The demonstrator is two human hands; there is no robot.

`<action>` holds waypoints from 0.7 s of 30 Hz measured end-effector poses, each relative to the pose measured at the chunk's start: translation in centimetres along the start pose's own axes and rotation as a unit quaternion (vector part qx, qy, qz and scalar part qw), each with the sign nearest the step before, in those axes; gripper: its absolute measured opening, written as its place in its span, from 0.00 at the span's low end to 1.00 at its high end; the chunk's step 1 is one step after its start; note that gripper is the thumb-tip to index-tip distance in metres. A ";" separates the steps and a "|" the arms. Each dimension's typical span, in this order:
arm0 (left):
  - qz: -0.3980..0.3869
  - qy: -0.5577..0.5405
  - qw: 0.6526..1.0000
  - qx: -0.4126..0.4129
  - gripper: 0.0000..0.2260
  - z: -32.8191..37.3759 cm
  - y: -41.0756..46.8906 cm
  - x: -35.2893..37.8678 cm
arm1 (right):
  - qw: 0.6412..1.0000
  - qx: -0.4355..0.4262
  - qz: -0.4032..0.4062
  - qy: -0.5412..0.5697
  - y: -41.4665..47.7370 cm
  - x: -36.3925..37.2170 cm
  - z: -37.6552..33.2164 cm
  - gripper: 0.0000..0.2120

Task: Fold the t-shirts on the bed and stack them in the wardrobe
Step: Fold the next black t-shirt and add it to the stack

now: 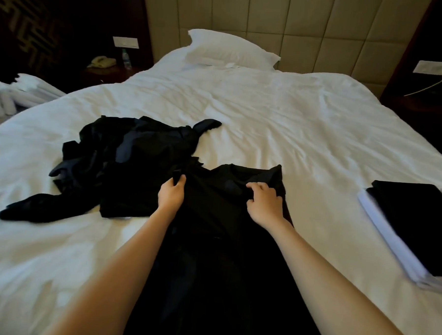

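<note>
A black t-shirt [210, 243] lies stretched out on the white bed [281, 124], its collar pointing to the headboard and its body running down between my arms. My left hand [171, 194] grips the cloth at its left shoulder. My right hand [264, 203] pinches the cloth at its right shoulder. Left of it lies a crumpled heap of black t-shirts [123, 162], touching the spread shirt. At the bed's right edge sits a stack of folded shirts [414, 228], a black one on top of white ones.
A white pillow [228, 50] lies at the padded headboard. A nightstand with a telephone [101, 62] and a bottle [126, 58] stands at the far left. Folded white linen [16, 92] lies on another bed at the left. A dark nightstand [428, 106] stands at the right.
</note>
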State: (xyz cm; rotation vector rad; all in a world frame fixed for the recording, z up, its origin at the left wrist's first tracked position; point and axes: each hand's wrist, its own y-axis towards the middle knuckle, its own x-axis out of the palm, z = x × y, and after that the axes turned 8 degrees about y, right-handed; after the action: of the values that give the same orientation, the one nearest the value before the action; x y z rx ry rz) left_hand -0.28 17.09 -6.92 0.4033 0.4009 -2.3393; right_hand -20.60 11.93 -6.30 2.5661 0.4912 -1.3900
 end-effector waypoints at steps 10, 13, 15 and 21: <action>-0.062 0.054 0.997 -0.005 0.16 -3.0 3.4 -6.9 | 0.969 -0.120 -0.178 -0.122 5.1 4.1 -7.3 0.30; -0.051 0.067 0.996 0.007 0.16 -3.7 4.3 -8.1 | 0.966 -0.098 -0.203 -0.130 6.0 4.0 -9.0 0.25; -0.039 0.091 0.995 0.015 0.16 -3.9 4.8 -8.9 | 0.973 -0.086 -0.188 -0.101 6.7 4.0 -9.5 0.16; 0.025 0.143 0.988 0.043 0.17 -2.6 7.2 -12.3 | 0.996 -0.066 -0.050 0.042 8.5 5.3 -10.8 0.07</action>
State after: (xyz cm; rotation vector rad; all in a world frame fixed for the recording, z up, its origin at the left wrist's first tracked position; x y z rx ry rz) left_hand 13.69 20.53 -5.59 0.7880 0.4190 -2.2597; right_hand -6.32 8.43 -4.78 2.5315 0.7112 -1.2378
